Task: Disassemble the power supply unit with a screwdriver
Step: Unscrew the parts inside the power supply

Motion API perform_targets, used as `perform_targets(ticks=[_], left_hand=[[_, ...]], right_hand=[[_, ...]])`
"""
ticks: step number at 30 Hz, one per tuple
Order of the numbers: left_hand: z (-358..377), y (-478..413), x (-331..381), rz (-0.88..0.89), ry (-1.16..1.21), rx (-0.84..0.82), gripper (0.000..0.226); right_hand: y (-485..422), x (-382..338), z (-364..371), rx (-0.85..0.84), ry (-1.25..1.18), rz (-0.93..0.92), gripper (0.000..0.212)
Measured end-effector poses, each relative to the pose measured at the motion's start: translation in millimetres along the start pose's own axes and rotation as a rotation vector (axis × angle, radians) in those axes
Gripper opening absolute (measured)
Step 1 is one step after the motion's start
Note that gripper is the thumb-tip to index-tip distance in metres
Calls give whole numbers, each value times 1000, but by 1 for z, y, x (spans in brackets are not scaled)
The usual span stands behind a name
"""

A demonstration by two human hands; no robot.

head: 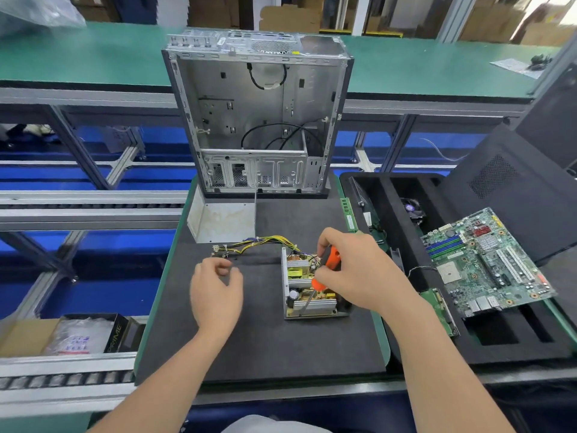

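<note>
The handle of the screwdriver (333,257) is largely covered by the right hand (356,273), and where its tip meets the power supply unit (299,303) is too small to be told. Left of the unit, the left hand (215,290) is blurred. Right of the unit, a green board (438,312) is partly hidden under the motherboard (487,260).

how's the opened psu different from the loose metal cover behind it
The open grey metal power supply unit holds a circuit board and heatsinks; the pale bent sheet-metal cover is bare. The right hand holds an orange-handled screwdriver in the unit; no hand touches the cover. Both lie on the black work mat.
</note>
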State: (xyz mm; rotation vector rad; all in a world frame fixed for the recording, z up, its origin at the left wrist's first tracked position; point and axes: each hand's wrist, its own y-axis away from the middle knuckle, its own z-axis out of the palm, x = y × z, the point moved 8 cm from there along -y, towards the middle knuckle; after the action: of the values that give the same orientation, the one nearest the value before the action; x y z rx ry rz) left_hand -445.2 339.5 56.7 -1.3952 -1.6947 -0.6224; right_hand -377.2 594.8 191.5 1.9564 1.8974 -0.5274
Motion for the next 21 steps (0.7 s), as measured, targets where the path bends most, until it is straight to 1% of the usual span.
perform_targets(ticks=[3,5,6,8,11,14,21], left_hand=[[37,36,34,61,176,-248,16],[58,49,52,91,173,-361,24],[64,52,57,103,151,-376,31],[67,53,61,115,95,-350,39],[64,53,63,174,36,-340,42],[62,49,67,239,25,-359,43],[64,38,65,279,-12,-371,39]], right_hand=[[-2,-1,-1,-8,31,5,20],[-2,-2,-2,-2,44,1,21],[-2,-2,-3,6,46,-1,22],[-1,0,-5,19,38,1,24],[2,4,-9,46,28,-2,24],[4,9,-16,71,30,7,23],[13,21,-24,96,33,33,22]])
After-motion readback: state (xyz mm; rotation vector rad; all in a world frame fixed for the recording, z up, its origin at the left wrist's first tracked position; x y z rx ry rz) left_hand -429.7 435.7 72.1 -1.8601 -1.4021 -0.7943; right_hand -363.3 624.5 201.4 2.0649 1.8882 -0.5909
